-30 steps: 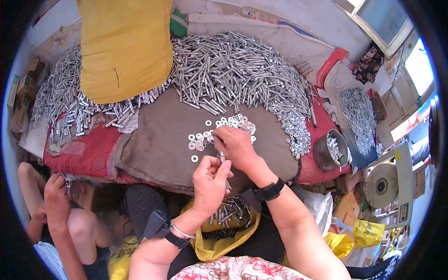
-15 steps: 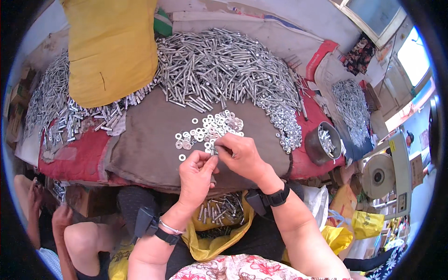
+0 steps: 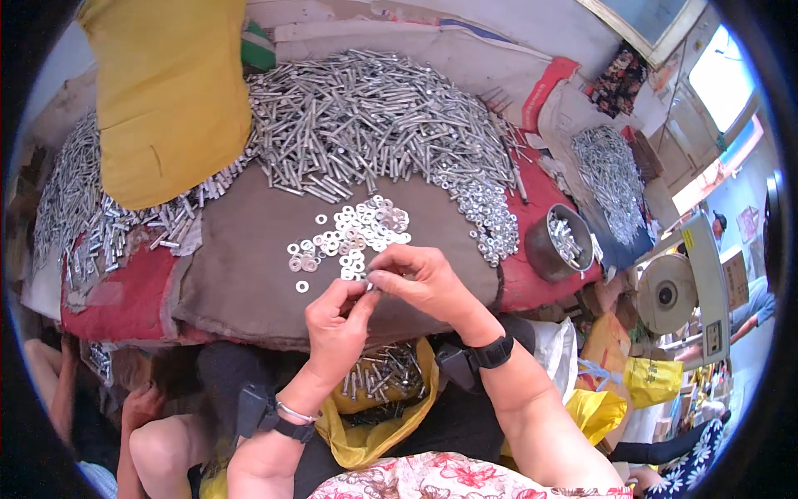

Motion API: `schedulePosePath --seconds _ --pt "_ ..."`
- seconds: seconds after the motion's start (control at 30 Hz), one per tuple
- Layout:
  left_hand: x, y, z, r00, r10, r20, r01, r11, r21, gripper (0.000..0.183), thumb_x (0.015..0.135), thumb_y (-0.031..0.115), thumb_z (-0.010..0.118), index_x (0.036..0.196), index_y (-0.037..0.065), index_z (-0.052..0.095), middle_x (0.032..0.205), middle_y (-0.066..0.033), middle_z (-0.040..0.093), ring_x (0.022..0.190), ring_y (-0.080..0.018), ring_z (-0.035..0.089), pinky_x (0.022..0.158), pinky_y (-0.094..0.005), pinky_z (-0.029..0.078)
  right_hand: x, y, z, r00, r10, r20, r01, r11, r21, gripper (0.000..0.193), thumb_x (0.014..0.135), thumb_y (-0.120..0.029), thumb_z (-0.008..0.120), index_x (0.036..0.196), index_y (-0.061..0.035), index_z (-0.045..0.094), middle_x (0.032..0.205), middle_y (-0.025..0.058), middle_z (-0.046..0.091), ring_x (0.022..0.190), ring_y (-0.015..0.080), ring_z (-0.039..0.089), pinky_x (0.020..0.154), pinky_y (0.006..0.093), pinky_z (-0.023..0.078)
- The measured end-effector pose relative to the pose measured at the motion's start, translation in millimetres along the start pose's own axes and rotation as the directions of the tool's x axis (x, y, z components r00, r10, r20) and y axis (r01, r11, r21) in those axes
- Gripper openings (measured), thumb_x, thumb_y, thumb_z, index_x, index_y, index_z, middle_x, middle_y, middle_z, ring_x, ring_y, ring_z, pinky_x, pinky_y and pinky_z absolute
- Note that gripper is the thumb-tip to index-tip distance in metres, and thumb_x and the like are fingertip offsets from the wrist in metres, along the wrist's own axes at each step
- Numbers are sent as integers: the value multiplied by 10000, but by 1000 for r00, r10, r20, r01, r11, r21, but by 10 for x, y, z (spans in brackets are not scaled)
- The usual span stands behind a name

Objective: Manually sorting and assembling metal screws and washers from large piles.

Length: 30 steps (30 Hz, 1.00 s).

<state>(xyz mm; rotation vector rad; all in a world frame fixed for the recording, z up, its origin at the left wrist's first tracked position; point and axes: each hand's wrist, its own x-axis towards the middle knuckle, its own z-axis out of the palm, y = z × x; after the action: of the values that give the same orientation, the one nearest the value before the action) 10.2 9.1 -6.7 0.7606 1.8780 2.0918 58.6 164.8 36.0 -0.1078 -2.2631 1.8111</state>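
Observation:
My left hand (image 3: 339,323) is closed, thumb and fingers pinching a small metal bolt (image 3: 370,286). My right hand (image 3: 422,285) meets it at the same spot, its thumb and forefinger pinched on the bolt's upper end. Most of the bolt is hidden by my fingers. Just beyond my fingertips lies a loose spread of flat silver washers (image 3: 351,229) on a brown cloth pad (image 3: 241,249). Below my hands, an open yellow bag (image 3: 342,441) in my lap holds several bolts (image 3: 384,376).
A big heap of long bolts (image 3: 349,116) covers the back, partly under a yellow cloth (image 3: 170,108). Nuts (image 3: 490,220) are piled at the right, beside a metal pot (image 3: 544,254) of bolts. A scale (image 3: 706,291) stands far right. Another person's hand (image 3: 143,405) is at lower left.
The view has shifted, so the table appears further left. My fingertips have closed together over the bolt, which now shows less. The other person's hands have moved.

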Motion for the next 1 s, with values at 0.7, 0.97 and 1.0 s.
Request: schedulePosePath --seconds 0.7,0.97,1.0 --pt "10 139 64 966 -258 15 258 963 -74 66 862 31 681 897 -7 641 718 54 576 618 3 468 523 -175 364 -45 251 -647 955 -153 -254 -173 408 -897 163 793 -126 649 895 1 644 807 131 678 737 275 674 661 376 525" --pt "22 82 2 980 -196 34 197 979 -56 82 871 117 686 900 48 651 718 44 605 571 9 496 422 -150 366 28 151 -178 989 148 6 -145 964 224 148 852 -111 696 954 -5 679 795 -16 643 716 40 572 641 215 475" --pt "41 132 -1 953 -296 64 302 946 -115 81 868 116 690 896 50 652 717 32 614 560 5 504 413 -150 363 21 142 -200 986 163 27 -165 962 218 155 852 -105 696 964 2 682 810 -9 653 728 44 575 653 214 474"
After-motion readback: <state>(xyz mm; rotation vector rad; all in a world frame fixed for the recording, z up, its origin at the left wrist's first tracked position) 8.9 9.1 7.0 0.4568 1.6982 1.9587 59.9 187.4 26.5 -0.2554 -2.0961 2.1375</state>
